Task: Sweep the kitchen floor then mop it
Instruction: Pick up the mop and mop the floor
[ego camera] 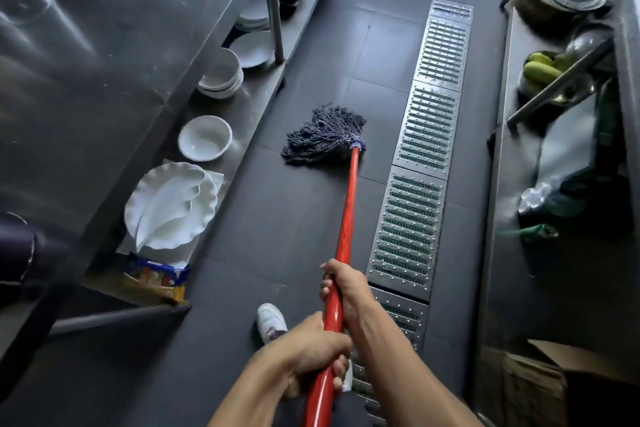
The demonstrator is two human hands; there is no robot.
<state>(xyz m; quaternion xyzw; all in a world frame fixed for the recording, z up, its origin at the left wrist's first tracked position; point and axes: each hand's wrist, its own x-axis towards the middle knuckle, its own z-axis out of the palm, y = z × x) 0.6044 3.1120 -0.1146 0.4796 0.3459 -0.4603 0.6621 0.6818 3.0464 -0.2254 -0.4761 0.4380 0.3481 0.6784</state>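
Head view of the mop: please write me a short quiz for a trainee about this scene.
1. True or false: the mop head lies on the metal drain grate.
2. The mop handle is: A blue, B red, C white.
3. Which hand grips the handle nearer the mop head?
Key: 1 false, it lies on the dark floor beside the grate. 2 B. 3 the right hand; the left hand grips nearer the person.
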